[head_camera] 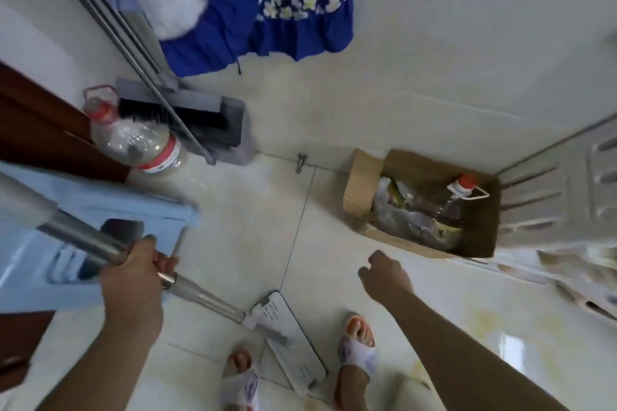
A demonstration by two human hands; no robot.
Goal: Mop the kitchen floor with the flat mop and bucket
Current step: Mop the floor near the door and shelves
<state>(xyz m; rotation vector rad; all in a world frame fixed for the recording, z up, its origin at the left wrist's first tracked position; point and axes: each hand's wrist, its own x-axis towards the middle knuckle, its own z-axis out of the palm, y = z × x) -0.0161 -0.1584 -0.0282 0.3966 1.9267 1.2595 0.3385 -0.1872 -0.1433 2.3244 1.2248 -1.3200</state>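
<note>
My left hand (133,274) grips the metal handle of the flat mop (200,294), which slants down to the right. Its white flat head (293,344) lies on the pale tiled floor (250,227) between my two slippered feet. The light blue mop bucket (66,237) stands at the left, right behind my left hand and partly covered by the handle. My right hand (384,272) hangs in the air over the floor with its fingers curled in, holding nothing.
A grey dustpan with a broom (200,120) leans in the far corner beside a large plastic bottle with a red cap (133,140). A cardboard box of bottles and bags (427,207) sits at the right by a white slatted cabinet (567,193). Blue clothes (267,10) hang on the wall.
</note>
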